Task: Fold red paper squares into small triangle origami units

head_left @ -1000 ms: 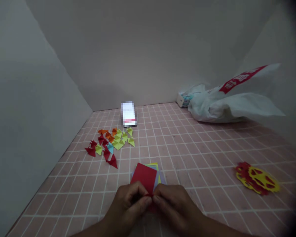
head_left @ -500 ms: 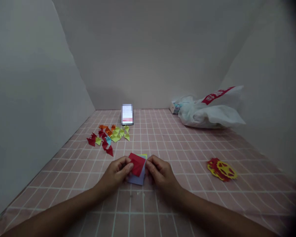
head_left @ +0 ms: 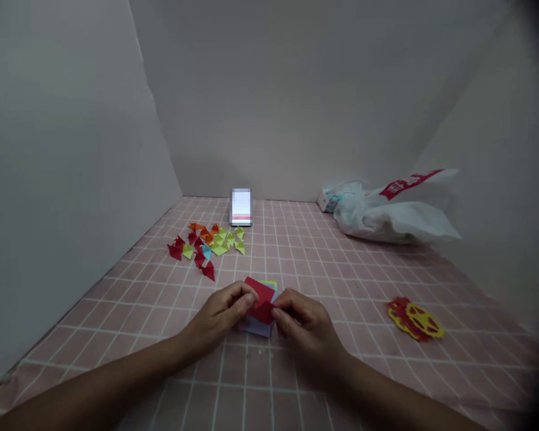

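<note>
A small square of red paper [head_left: 261, 292] is held up between my two hands. My left hand [head_left: 231, 310] pinches its left side between thumb and fingers. The lower right corner is gripped by my right hand [head_left: 306, 320], thumb against forefinger, and that part looks bent over. Under the red sheet lies a stack of coloured paper [head_left: 257, 327], with lavender on top and a yellow edge at the back. My fingers hide parts of both the sheet and the stack.
Several folded paper cranes [head_left: 206, 242] in red, orange, yellow and blue lie to the left. Behind them a lit phone [head_left: 241, 206] stands upright. A white plastic bag [head_left: 386, 218] and a small box [head_left: 327, 200] are at the back right. Red and yellow cut-outs [head_left: 415, 319] lie right.
My right hand has closed on the red paper's lower right corner, which now looks bent; before, it was just right of the sheet. The whole view has shifted slightly.
</note>
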`<state>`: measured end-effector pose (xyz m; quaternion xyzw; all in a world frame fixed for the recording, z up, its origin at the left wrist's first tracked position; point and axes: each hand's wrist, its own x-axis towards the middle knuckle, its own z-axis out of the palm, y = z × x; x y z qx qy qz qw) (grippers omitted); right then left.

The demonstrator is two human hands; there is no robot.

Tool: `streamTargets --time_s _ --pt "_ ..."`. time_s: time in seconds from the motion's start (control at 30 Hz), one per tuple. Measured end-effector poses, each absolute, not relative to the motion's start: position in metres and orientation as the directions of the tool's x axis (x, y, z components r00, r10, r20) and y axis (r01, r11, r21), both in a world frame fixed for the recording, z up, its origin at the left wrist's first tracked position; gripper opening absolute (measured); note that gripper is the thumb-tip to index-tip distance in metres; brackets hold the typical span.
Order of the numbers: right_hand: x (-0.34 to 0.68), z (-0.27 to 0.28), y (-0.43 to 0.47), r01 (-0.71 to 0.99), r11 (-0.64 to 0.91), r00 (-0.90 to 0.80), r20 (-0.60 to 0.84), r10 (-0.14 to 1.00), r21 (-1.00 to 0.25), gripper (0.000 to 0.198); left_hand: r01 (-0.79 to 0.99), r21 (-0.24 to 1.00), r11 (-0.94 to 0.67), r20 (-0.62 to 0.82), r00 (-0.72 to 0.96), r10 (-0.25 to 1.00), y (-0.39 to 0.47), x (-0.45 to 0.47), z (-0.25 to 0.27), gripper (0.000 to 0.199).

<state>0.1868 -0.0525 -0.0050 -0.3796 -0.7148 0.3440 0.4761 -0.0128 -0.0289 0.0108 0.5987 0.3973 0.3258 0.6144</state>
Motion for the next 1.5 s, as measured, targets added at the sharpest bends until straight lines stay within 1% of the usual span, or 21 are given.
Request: streamTargets --time_s 0.07,0.13,0.23,0.33,0.4,0.5,0.63,0.8,1.03,1.2,1.4,1.5 --pt "0.184 -0.006 -0.055 0.126 0.258 -0.245 0.222 0.944 -0.958 0.017 0.06 0.998 -0.021 -0.01 0.469 0.883 -0.03 -0.013 0.013 0.024" --pt "0.182 -0.008 -0.056 0.036 0.116 -0.264 0.102 0.959 -0.993 0.018 0.075 0.997 -0.024 -0.015 0.481 0.876 -0.031 -0.012 0.013 0.025" --pt "0.178 -0.011 -0.056 -0.04 0.032 -0.272 0.042 0.961 -0.999 0.017 0.077 0.996 0.049 -0.079 0.455 0.887 -0.035 -0.008 0.01 0.016" --pt "0.176 -0.012 -0.055 -0.118 -0.031 -0.273 0.002 0.962 -0.993 0.01 0.034 0.989 0.141 -0.142 0.414 0.899 -0.038 -0.005 0.006 0.016" --pt "0.175 -0.012 -0.055 -0.164 -0.067 -0.274 -0.02 0.962 -0.984 0.01 0.002 0.984 0.179 -0.166 0.396 0.903 -0.039 -0.004 0.007 0.018" --pt "0.175 -0.01 -0.056 -0.197 -0.106 -0.299 -0.043 0.953 -0.975 0.009 -0.026 0.979 0.204 -0.178 0.387 0.905 -0.039 -0.003 0.009 0.017" --pt "0.176 -0.008 -0.057 -0.22 -0.126 -0.297 -0.057 0.953 -0.967 0.007 -0.036 0.98 0.196 -0.17 0.365 0.916 -0.039 -0.002 0.01 0.014" --pt "0.176 -0.009 -0.056 -0.319 -0.209 -0.325 -0.101 0.941 -0.924 0.009 -0.055 0.982 0.18 -0.15 0.345 0.926 -0.039 -0.003 0.007 0.011" --pt "0.178 -0.008 -0.053 -0.361 -0.236 -0.34 -0.108 0.934 -0.902 0.007 0.031 0.991 0.127 -0.13 0.332 0.934 -0.038 -0.006 0.009 0.006" --pt "0.179 -0.005 -0.052 -0.381 -0.263 -0.356 -0.122 0.927 -0.886 0.008 0.114 0.991 0.065 -0.099 0.319 0.943 -0.041 -0.005 0.011 0.007" --pt "0.178 -0.007 -0.053 -0.39 -0.289 -0.356 -0.147 0.923 -0.874 0.009 0.145 0.988 0.053 -0.099 0.329 0.939 -0.041 -0.006 0.012 0.007" --pt "0.179 -0.01 -0.054 -0.406 -0.31 -0.375 -0.153 0.914 -0.86 0.011 0.181 0.984 0.001 -0.058 0.313 0.948 -0.041 -0.007 0.012 0.005"
